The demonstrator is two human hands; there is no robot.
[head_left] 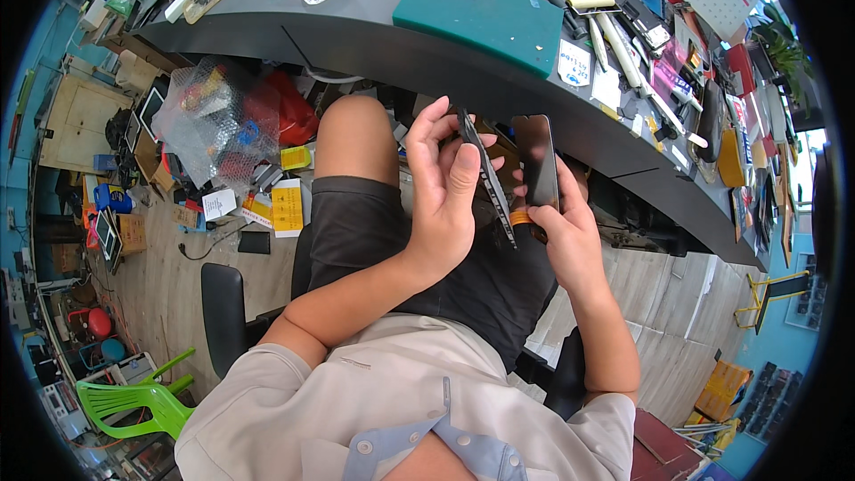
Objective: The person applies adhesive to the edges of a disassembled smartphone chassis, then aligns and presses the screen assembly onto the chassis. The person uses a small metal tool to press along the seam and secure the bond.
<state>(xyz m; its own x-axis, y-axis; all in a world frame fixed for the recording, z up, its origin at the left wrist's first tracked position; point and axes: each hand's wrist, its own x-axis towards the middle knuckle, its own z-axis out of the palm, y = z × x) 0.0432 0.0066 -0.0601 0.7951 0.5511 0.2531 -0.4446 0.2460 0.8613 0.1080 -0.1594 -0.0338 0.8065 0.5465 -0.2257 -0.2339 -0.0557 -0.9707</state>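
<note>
Above my lap, my left hand [441, 200] grips a thin black phone body [488, 180], turned nearly edge-on, between its thumb and fingers. Its inner side is mostly hidden at this angle. Just to the right, my right hand [572, 236] holds a dark, glossy phone screen [540, 158] upright by its lower end. An orange piece [520, 216], perhaps a ribbon cable, shows at the bottom of the screen near my right thumb. The two phone parts are close together, and whether a cable joins them I cannot tell.
A curved grey desk [356, 13] spans the space ahead, carrying a green mat [481, 22] with small parts on it. Tools crowd its right side, near a white roller [614, 40]. Bubble wrap [209, 120] and boxes lie at left; a green chair [134, 401] stands behind.
</note>
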